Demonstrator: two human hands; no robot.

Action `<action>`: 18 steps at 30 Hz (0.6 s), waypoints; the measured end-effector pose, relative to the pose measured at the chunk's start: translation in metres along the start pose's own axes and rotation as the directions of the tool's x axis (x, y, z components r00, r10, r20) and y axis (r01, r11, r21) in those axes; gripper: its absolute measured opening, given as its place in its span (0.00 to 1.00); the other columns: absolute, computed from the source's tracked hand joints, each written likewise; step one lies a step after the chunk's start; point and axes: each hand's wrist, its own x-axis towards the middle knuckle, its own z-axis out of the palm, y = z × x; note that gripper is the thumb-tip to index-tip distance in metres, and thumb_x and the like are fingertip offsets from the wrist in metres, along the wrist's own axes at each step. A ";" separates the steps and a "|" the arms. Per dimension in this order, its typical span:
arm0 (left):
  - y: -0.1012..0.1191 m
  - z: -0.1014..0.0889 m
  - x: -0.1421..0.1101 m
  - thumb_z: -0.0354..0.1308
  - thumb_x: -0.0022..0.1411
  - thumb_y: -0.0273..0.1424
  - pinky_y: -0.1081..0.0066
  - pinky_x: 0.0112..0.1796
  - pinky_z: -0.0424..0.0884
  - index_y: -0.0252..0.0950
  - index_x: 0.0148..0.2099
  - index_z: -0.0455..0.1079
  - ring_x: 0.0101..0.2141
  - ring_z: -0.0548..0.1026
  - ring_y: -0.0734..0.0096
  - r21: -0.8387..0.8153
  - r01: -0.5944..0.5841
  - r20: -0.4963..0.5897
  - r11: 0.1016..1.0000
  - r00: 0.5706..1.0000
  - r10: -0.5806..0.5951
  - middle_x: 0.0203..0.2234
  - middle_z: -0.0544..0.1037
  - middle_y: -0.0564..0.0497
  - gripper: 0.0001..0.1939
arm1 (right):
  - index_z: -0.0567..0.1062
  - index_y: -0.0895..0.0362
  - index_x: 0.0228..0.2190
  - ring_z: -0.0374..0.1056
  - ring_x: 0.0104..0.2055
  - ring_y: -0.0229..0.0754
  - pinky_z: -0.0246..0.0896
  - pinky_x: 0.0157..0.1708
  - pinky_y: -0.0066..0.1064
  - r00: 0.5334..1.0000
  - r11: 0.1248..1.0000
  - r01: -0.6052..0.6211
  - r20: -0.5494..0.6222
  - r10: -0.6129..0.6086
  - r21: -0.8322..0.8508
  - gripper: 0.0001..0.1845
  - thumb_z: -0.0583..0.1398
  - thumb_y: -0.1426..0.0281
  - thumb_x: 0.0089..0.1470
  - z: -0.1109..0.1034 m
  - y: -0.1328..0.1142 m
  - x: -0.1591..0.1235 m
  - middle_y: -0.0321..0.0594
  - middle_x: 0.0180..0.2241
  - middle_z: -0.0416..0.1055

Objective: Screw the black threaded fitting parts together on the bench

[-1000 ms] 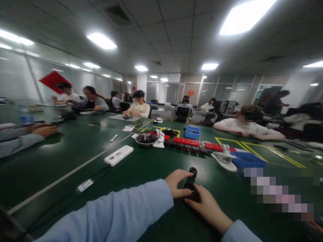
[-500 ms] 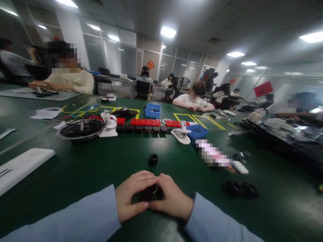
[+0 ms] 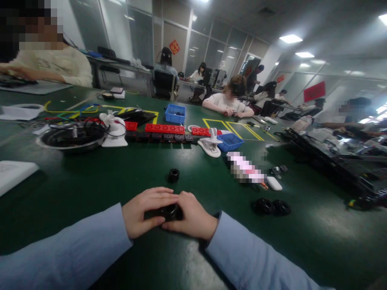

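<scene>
My left hand and my right hand curve round a glossy black ring-shaped part on the green table, one from each side. Their fingertips meet at its far side, and the thumbs come close together in front. Much of the part is hidden by the fingers. Just beyond my hands stands a smaller black ring-shaped part, touched by neither hand. Off to the right, a black ring-shaped part lies against another black ring.
Across the table runs a row of red sockets, with a metal bowl to its left. A white clip-on stand and a blue tray sit at its right end. A white case lies right. Co-workers sit around.
The camera view has shifted, so the table and its things appear farther left and higher. My hands stay round the black part, with little change in their pose.
</scene>
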 end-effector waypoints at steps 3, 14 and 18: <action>-0.001 -0.003 0.000 0.51 0.61 0.34 0.60 0.57 0.58 0.40 0.58 0.64 0.57 0.63 0.62 0.027 -0.024 0.033 0.999 0.999 0.023 0.54 0.70 0.49 0.23 | 0.72 0.57 0.46 0.65 0.38 0.45 0.57 0.39 0.35 1.000 1.000 0.009 0.005 -0.009 -0.020 0.30 0.68 0.58 0.42 0.000 0.001 0.000 0.42 0.39 0.74; 0.002 -0.002 -0.002 0.47 0.64 0.35 0.55 0.58 0.56 0.39 0.59 0.59 0.58 0.61 0.58 0.231 -0.192 0.081 0.954 0.981 0.178 0.57 0.66 0.44 0.22 | 0.72 0.58 0.46 0.68 0.42 0.48 0.60 0.44 0.39 0.996 0.996 0.085 -0.001 -0.085 -0.028 0.30 0.67 0.58 0.43 0.000 0.006 -0.004 0.46 0.42 0.74; 0.008 -0.003 -0.002 0.47 0.63 0.33 0.55 0.57 0.56 0.37 0.58 0.59 0.59 0.60 0.59 0.307 -0.192 0.094 0.932 0.981 0.171 0.57 0.66 0.44 0.21 | 0.73 0.59 0.45 0.68 0.44 0.49 0.60 0.45 0.40 0.995 0.996 0.086 -0.061 -0.085 0.005 0.29 0.68 0.59 0.42 0.007 0.010 -0.005 0.47 0.43 0.73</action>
